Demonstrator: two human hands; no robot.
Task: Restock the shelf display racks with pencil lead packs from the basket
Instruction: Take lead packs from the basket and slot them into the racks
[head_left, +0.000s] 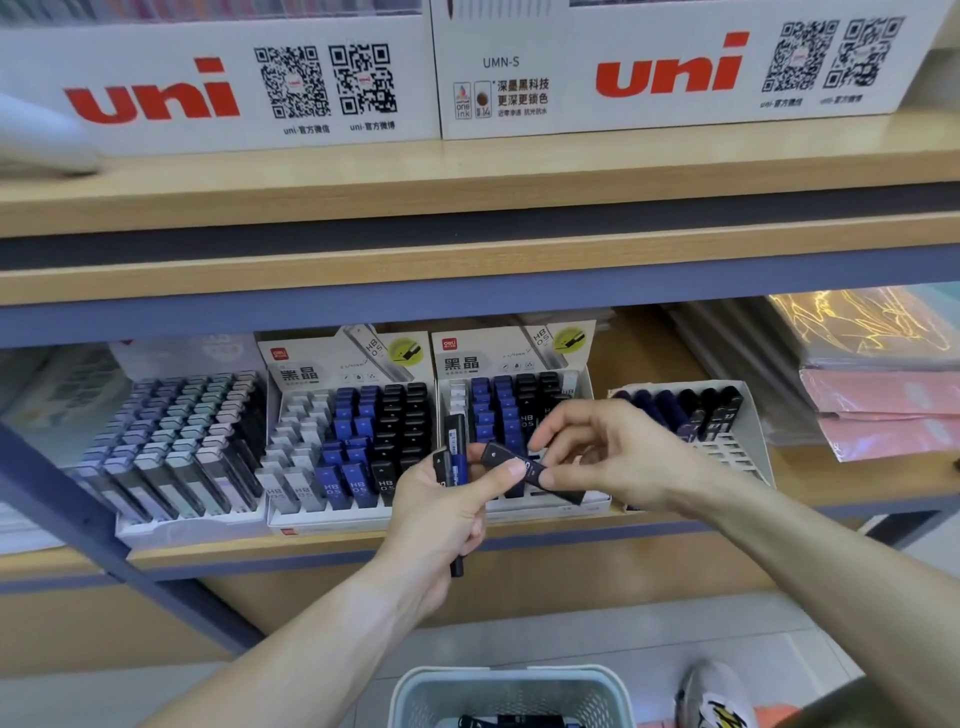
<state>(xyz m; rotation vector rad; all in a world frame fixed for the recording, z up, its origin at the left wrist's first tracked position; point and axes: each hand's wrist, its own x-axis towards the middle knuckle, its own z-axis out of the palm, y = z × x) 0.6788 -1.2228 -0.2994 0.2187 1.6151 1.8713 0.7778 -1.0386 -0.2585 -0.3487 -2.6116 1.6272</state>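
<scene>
On the lower wooden shelf (519, 540) in front of us stand four display racks of pencil lead packs. Our left hand (441, 514) is curled round a small bundle of packs (453, 447), blue and black ones standing upright out of the fist, with one dark end poking out below the palm. Our right hand (597, 452) pinches a single black pack (511, 462) between thumb and fingertips, holding it tilted and nearly crosswise; our left thumb lies against its near end, so both hands touch this pack at once. All of this hangs just before the third rack (587, 374), whose blue and black rows show behind our fingers.

Left of it, the second rack (291, 374) carries white, blue and black packs marked HB 0.5, nearly full. The leftmost rack (192, 525) holds pale lilac, teal and grey packs in stepped rows. The rightmost rack (727, 452) has only one back row of dark packs, and bare white slots in front.

Down at the bottom edge sits the pale grey basket (415, 691), with a few dark packs lying inside it. Beside it we see a patterned shoe (711, 696) on the floor. Above, white boxes (311, 31) printed with red "uni" lettering stand on the upper shelf, and pink folders (883, 415) lie stacked at the right.
</scene>
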